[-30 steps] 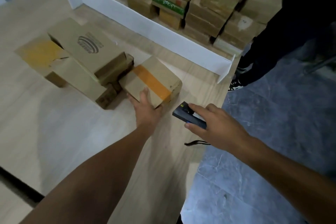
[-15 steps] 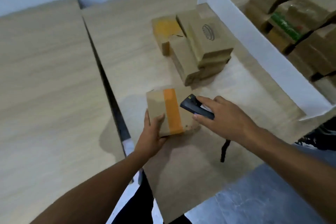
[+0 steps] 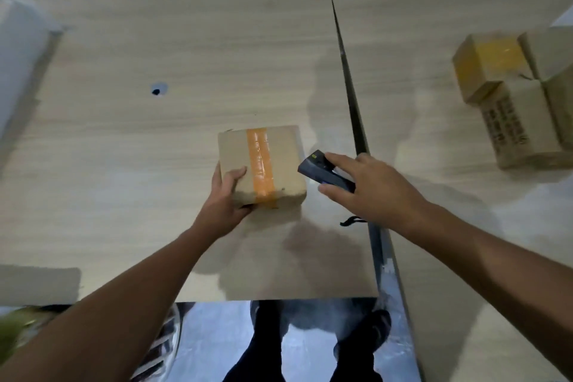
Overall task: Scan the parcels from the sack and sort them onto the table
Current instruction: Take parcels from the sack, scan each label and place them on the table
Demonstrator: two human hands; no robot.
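A small cardboard parcel [image 3: 273, 152] with an orange tape stripe is over the left wooden table [image 3: 139, 139], near its right edge. My left hand [image 3: 224, 198] grips the parcel's near left corner, thumb on top. My right hand [image 3: 366, 187] holds a dark handheld scanner [image 3: 322, 172] just right of the parcel, its nose pointing at the parcel's side. A black wrist strap [image 3: 352, 221] hangs below that hand.
A narrow gap [image 3: 356, 121] separates the left table from the right table [image 3: 412, 77]. Several cardboard parcels [image 3: 514, 96] sit grouped at the right edge. A white object [image 3: 18, 49] lies at the far left. My legs and shoes show below the table edge.
My view swung left. My left hand carried the orange-taped parcel away from the pile and across the gap to the left table. The scanner hand followed alongside it.
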